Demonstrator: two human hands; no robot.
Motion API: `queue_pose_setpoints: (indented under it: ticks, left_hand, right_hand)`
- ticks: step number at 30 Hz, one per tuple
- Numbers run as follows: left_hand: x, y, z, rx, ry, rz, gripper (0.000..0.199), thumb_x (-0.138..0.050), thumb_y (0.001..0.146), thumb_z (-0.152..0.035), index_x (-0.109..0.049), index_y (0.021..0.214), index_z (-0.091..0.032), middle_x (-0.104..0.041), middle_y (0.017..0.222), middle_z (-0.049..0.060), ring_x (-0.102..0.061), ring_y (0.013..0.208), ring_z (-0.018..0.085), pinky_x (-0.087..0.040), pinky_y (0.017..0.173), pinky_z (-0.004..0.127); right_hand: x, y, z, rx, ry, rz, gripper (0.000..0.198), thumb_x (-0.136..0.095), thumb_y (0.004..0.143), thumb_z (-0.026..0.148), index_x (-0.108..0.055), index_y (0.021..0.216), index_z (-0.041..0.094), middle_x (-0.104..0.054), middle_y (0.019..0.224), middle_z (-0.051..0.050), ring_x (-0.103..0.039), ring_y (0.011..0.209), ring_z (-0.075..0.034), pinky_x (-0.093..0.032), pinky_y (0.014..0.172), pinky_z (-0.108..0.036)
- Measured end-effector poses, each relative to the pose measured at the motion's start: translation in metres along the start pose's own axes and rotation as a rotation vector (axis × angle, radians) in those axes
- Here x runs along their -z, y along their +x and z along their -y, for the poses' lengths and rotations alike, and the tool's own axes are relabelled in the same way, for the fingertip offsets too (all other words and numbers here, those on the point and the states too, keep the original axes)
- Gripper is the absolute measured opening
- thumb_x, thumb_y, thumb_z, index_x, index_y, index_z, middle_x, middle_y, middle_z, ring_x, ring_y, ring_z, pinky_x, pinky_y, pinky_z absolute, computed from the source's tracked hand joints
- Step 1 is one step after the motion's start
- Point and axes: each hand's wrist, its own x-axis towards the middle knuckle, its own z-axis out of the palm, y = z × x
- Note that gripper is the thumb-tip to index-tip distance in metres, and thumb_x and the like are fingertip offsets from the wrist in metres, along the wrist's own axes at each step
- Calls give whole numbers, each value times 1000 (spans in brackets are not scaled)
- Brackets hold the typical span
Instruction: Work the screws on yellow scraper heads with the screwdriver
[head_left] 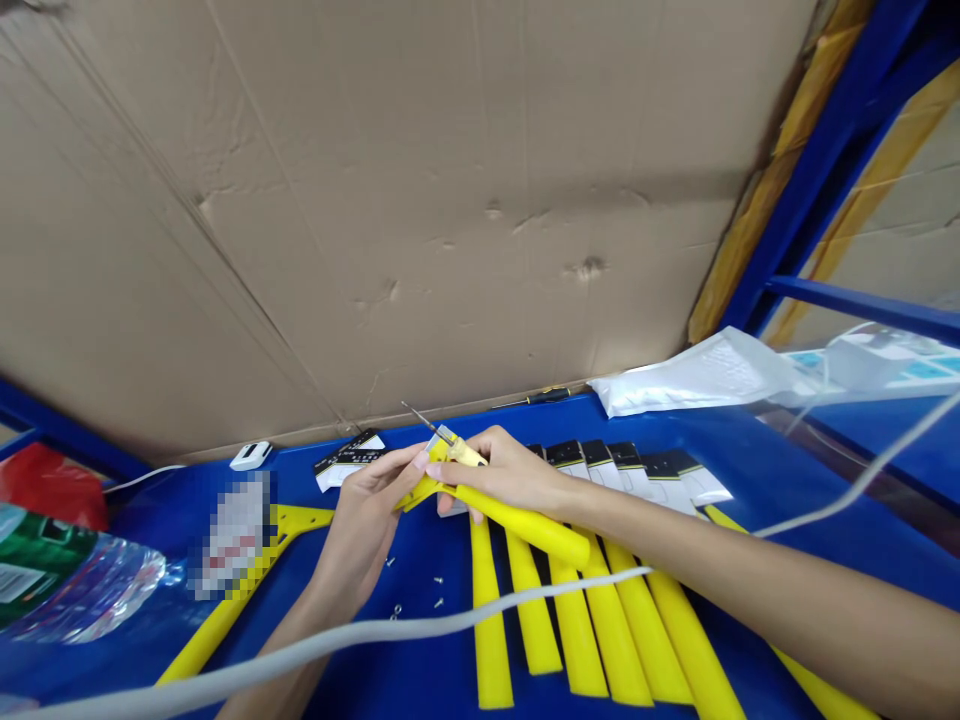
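Note:
My left hand (375,488) is closed around the head end of a yellow scraper (536,527), whose round handle points right and toward me. In my right hand (510,468) is a small screwdriver (466,454) with a pale yellow handle, its thin shaft pointing up and left. The fingers of that hand also touch the scraper near its neck, and some fingertips are hidden. On the blue tabletop below my hands lie small screws (439,603) and a nut (397,609). Right of them is a row of yellow scrapers (491,625) with black-and-white cards (600,462) at their far ends.
Another yellow scraper (304,520) lies at left, near a green-labelled plastic bottle (75,570). A white cable (390,630) crosses in front of my forearms. At the back are a dark screwdriver (547,397), a white plastic bag (697,375) and a cardboard wall (420,200).

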Motion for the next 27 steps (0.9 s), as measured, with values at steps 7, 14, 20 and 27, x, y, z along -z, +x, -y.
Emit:
queue_pose_setpoints:
  ticks: [7, 14, 20, 27]
  left_hand:
    - [1, -3, -4, -88, 14, 28, 42, -86, 84, -48, -85, 115, -21, -80, 123, 11, -72, 113, 27, -54, 99, 34]
    - [10, 2, 1, -174, 116, -70, 29, -92, 78, -41, -87, 96, -21, -82, 110, 9, -72, 103, 24, -55, 94, 32]
    - [4, 0, -5, -115, 42, -94, 31, -95, 72, -41, -86, 93, -19, -82, 101, 9, -72, 100, 24, -55, 93, 35]
    - [6, 1, -10, -33, 28, -20, 35, -97, 69, -38, -86, 95, -18, -82, 108, 11, -72, 105, 26, -56, 92, 34]
  right_hand:
    - [-1, 1, 1, 61, 17, -23, 49, -78, 90, 59, -78, 72, 13, -77, 71, -5, -60, 47, -8, -48, 50, -20]
    - [-1, 1, -1, 75, 43, -14, 43, -84, 86, 56, -78, 76, 15, -78, 73, -4, -62, 48, -8, -48, 48, -18]
    - [-2, 1, -5, 66, 36, 0, 39, -86, 84, 54, -78, 80, 16, -80, 79, -4, -64, 50, -8, -50, 48, -18]
    - [-3, 0, -7, 78, -6, -17, 40, -85, 85, 54, -79, 79, 15, -80, 79, -5, -63, 49, -8, -48, 46, -18]
